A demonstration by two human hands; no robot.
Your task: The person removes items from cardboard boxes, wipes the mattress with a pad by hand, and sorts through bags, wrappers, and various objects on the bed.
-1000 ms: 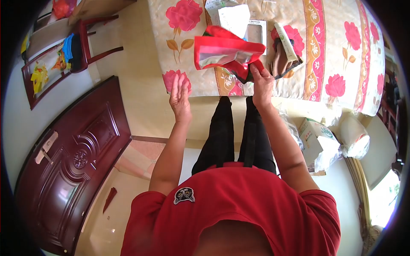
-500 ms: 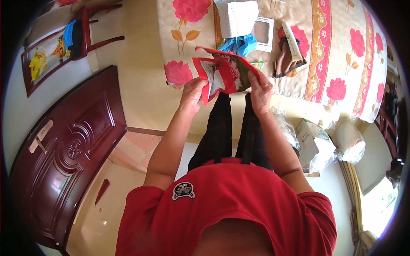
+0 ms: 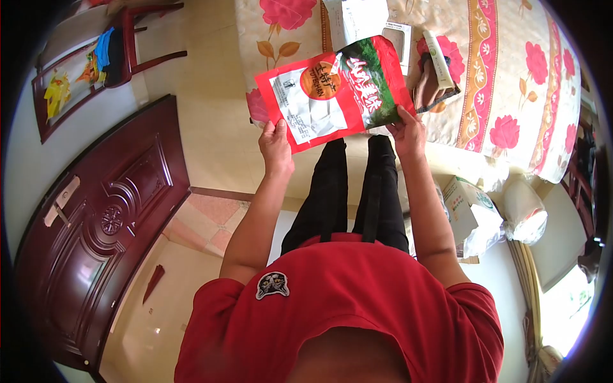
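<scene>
A red food packaging bag (image 3: 306, 108) with a green end, a white label panel and an orange circle is stretched out flat between my hands. My left hand (image 3: 276, 148) pinches its near left corner, thumb on top. At the right, my right hand (image 3: 407, 133) grips the near corner by the green end. The bag looks flat, and its printed face is turned up toward me. It hangs in front of the edge of the flowered tablecloth (image 3: 504, 70) and covers part of what lies there.
On the table are a white box (image 3: 357, 22), a white frame-like box (image 3: 398, 41), a pale green-white tube-like pack (image 3: 438, 60) and a brown pouch (image 3: 428, 89). Below the right edge stand a carton (image 3: 466, 204) and a plastic-wrapped bundle (image 3: 525, 210). A dark red door (image 3: 108, 236) is at the left.
The bag was folded and crumpled; now it is spread flat with its printed face up. My hands have moved a little further apart. The blue cloth behind is now covered.
</scene>
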